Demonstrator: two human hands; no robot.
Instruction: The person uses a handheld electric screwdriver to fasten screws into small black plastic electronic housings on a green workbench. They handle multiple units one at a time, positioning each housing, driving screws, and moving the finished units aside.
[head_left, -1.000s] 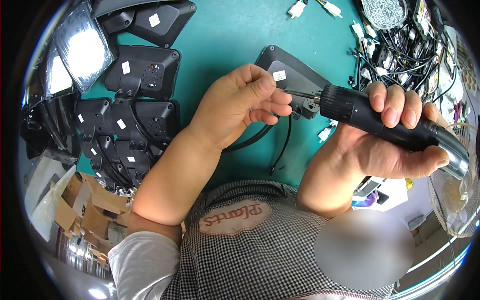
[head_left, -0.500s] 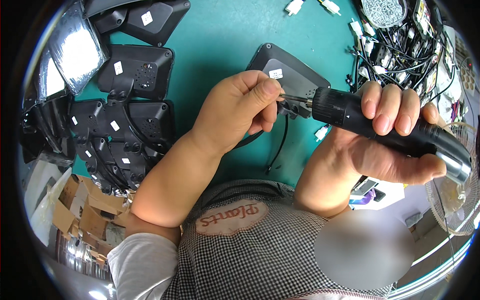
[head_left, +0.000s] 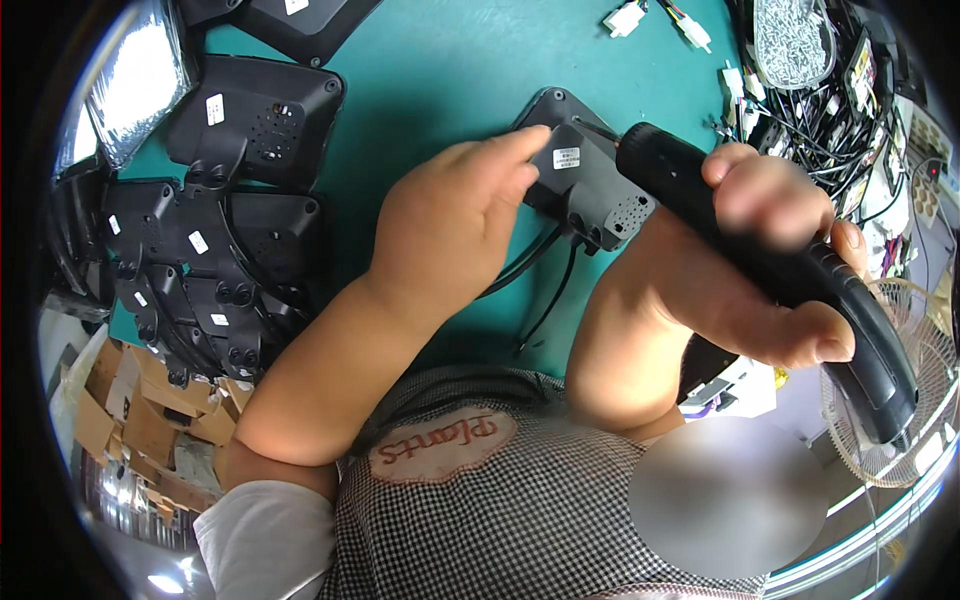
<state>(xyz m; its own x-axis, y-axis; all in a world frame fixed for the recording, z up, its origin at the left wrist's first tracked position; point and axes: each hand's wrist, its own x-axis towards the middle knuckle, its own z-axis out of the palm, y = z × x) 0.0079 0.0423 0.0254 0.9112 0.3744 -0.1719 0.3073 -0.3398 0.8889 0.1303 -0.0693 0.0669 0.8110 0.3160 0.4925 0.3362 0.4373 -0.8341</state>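
Note:
In my right hand [head_left: 760,240] is a black electric screwdriver [head_left: 690,180], its fingers wrapped round the body. The thin bit [head_left: 598,130] points left and meets the upper part of a black plastic housing [head_left: 590,165] with a white label, a perforated patch and a bracket with a cable. Whether a screw sits at the tip is too small to tell. My left hand [head_left: 455,215] is closed at the housing's left edge, its thumb and finger lying on that edge. The other fingers are partly hidden.
Several similar black housings [head_left: 255,120] with cables lie at the left of the green table [head_left: 430,60]. At the back right stand a clear tray of screws [head_left: 793,40] and a tangle of black cables [head_left: 850,130]. White connectors [head_left: 625,18] lie at the back; a fan [head_left: 845,440] stands right.
The left hand has left the screwdriver bit and come to the housing's edge. The screwdriver has tilted, and its bit has moved up and left onto the housing.

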